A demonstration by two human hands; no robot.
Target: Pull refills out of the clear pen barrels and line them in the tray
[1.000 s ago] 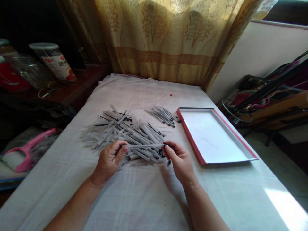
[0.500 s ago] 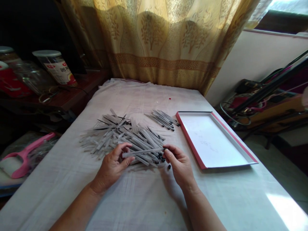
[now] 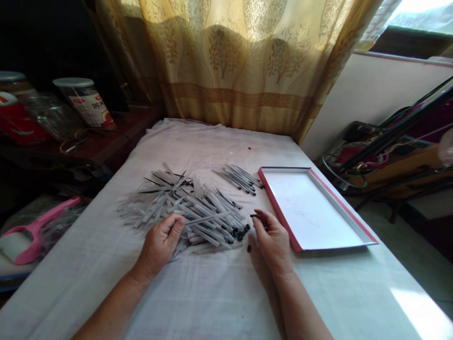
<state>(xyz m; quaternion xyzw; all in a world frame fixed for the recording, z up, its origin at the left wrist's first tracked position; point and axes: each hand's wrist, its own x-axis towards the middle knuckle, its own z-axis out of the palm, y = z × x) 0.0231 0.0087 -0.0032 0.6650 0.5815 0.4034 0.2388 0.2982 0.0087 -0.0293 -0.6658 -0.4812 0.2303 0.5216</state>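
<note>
My left hand [image 3: 161, 243] rests at the near edge of a big pile of grey pen barrels [image 3: 177, 203], its fingers closed on the left end of one barrel [image 3: 208, 218] that points right. My right hand [image 3: 273, 238] is a little apart from that barrel's right end and pinches a small black cap [image 3: 254, 216] between thumb and forefinger. Another small black piece [image 3: 248, 248] lies on the white cloth [image 3: 212, 293] between my hands. A smaller bunch of pens [image 3: 240, 175] lies behind, next to a shallow white tray with a red rim [image 3: 279, 212].
Plastic jars [image 3: 83, 101] stand on a dark shelf at the left, with a pink-handled tool [image 3: 35, 229] below them. A gold curtain [image 3: 240, 61] hangs behind the table. Cables and a dark stand [image 3: 389, 137] crowd the right side.
My right hand has come off the end of the barrel and drawn slightly right with a small black cap. My left hand has lowered toward the pile, keeping the barrel.
</note>
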